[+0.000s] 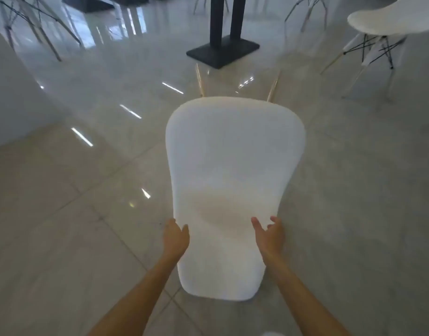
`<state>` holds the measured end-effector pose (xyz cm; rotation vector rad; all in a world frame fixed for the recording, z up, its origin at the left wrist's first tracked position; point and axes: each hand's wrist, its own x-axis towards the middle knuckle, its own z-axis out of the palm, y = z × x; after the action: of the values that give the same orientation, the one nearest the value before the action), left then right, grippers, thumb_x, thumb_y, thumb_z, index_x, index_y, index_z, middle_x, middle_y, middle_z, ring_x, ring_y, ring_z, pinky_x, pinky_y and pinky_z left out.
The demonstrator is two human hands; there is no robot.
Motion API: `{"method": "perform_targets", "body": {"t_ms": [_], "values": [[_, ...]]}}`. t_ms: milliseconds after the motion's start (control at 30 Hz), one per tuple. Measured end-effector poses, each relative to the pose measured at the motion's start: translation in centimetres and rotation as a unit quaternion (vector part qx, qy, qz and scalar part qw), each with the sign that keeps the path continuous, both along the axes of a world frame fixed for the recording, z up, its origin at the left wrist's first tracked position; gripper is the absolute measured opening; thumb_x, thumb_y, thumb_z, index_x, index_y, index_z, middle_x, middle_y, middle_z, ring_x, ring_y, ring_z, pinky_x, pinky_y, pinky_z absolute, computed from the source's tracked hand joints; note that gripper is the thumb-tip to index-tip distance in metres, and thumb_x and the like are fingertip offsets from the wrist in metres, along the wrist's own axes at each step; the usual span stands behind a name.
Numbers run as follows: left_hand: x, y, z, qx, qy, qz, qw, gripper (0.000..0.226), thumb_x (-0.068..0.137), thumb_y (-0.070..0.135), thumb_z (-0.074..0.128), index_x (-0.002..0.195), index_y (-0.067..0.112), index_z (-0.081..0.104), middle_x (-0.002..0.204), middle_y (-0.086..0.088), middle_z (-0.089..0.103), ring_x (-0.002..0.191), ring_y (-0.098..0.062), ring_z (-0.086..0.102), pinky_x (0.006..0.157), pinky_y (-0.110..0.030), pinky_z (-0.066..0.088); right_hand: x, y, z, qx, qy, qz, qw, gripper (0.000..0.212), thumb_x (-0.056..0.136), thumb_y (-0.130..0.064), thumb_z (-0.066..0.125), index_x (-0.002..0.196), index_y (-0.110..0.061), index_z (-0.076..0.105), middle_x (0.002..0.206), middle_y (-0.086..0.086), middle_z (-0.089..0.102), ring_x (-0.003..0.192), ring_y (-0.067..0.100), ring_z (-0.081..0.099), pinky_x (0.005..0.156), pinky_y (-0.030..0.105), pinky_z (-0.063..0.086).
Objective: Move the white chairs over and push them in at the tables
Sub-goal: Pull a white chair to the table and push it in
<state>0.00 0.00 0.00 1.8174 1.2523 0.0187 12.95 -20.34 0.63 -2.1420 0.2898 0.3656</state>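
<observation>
A white moulded chair fills the middle of the view, seen from above and behind, with two pale wooden front legs poking out at its far edge. My left hand grips the left edge of the chair's backrest. My right hand holds the right edge, thumb on the inner face and fingers wrapped behind. Ahead of the chair stands a table's black pedestal base with two dark posts; the tabletop is out of view.
A second white chair with wood and black wire legs stands at the top right. More chair legs and another black table base are at the top left. The floor is glossy pale tile.
</observation>
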Motion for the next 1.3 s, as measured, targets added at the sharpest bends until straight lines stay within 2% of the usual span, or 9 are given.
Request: {"method": "perform_targets", "body": {"t_ms": [100,200,400,567,733,867,1067,1167,1300], "values": [[-2.5,-0.7,-5.7,-0.129,0.116,0.037,0.984,0.074,0.092,0.036,0.059,0.145,-0.005,0.026,0.146,-0.024,0.037,0.131,-0.04,0.041,0.102,-0.046,0.04,-0.9,-2.8,-8.1,0.073,0.19,-0.015,0.979,0.101,0.052,-0.061,0.081,0.127,-0.001,0.053,0.123,0.015,0.063,0.111,0.033,0.061,0.098,0.044,0.047],[-4.8,-2.3,-8.6,-0.278,0.074,0.04,0.957,0.06,0.091,0.036,0.062,0.135,-0.001,0.043,0.137,-0.019,0.05,0.119,-0.038,0.053,0.08,-0.045,0.047,-2.2,-5.5,-13.7,0.148,0.349,-0.028,0.925,0.052,0.084,-0.034,0.07,0.12,0.0,0.053,0.12,0.015,0.061,0.117,0.035,0.056,0.094,0.047,0.046],[-6.6,-3.5,-11.4,-0.252,0.009,0.083,0.964,0.032,0.094,0.01,0.054,0.124,-0.002,0.05,0.122,-0.018,0.058,0.105,-0.035,0.057,0.077,-0.041,0.053,-5.4,-7.6,-15.9,0.157,0.351,-0.025,0.923,0.039,0.087,0.006,0.058,0.12,-0.01,0.047,0.123,0.016,0.054,0.11,0.039,0.053,0.06,0.051,0.054],[-7.4,-2.7,-7.0,-0.223,-0.002,0.048,0.974,0.015,0.098,0.013,0.046,0.105,0.003,0.055,0.114,-0.019,0.062,0.098,-0.033,0.061,0.075,-0.041,0.057,-4.8,-8.6,-11.3,0.15,0.319,0.008,0.936,0.043,0.086,0.005,0.059,0.126,-0.008,0.048,0.12,0.014,0.059,0.108,0.035,0.056,0.076,0.048,0.054],[-8.2,-1.8,2.2,-0.179,0.018,0.032,0.983,0.017,0.096,0.015,0.05,0.105,0.003,0.057,0.105,-0.018,0.064,0.089,-0.029,0.062,0.075,-0.043,0.057,-6.8,-8.0,1.5,0.155,0.27,0.018,0.95,0.033,0.083,-0.029,0.071,0.109,-0.011,0.061,0.102,0.008,0.071,0.092,0.027,0.067,0.062,0.034,0.057],[-8.1,-1.8,15.7,-0.174,-0.013,0.067,0.982,0.014,0.096,0.017,0.052,0.104,0.006,0.056,0.1,-0.013,0.063,0.09,-0.028,0.06,0.077,-0.042,0.054,-8.1,-7.0,16.4,0.19,0.232,-0.008,0.954,0.05,0.069,-0.045,0.079,0.106,-0.013,0.066,0.099,0.004,0.074,0.092,0.026,0.069,0.078,0.048,0.058],[-4.4,0.2,36.7,-0.234,-0.106,0.15,0.955,0.014,0.091,0.016,0.058,0.101,0.005,0.058,0.101,-0.013,0.064,0.09,-0.029,0.06,0.082,-0.046,0.053,-9.4,-2.9,36.2,0.476,0.28,-0.129,0.824,0.047,0.086,-0.027,0.069,0.129,-0.015,0.055,0.126,0.006,0.065,0.116,0.024,0.06,0.097,0.042,0.048],[-3.1,0.1,44.2,-0.304,-0.132,0.179,0.926,0.028,0.083,-0.007,0.059,0.109,0.002,0.054,0.105,-0.013,0.063,0.094,-0.027,0.06,0.081,-0.035,0.051,-8.5,0.6,43.1,0.435,0.37,-0.204,0.795,0.034,0.086,-0.016,0.068,0.118,-0.015,0.057,0.108,0.003,0.071,0.104,0.021,0.062,0.069,0.028,0.056],[-1.3,-0.5,51.9,-0.4,-0.178,0.183,0.88,0.02,0.089,-0.007,0.056,0.107,-0.001,0.057,0.095,-0.014,0.062,0.079,-0.019,0.058,0.077,-0.028,0.054,-3.6,3.8,50.6,0.364,0.372,-0.221,0.825,0.011,0.086,-0.006,0.063,0.091,-0.015,0.06,0.056,-0.002,0.071,0.064,0.011,0.065,0.04,0.014,0.046]]}}
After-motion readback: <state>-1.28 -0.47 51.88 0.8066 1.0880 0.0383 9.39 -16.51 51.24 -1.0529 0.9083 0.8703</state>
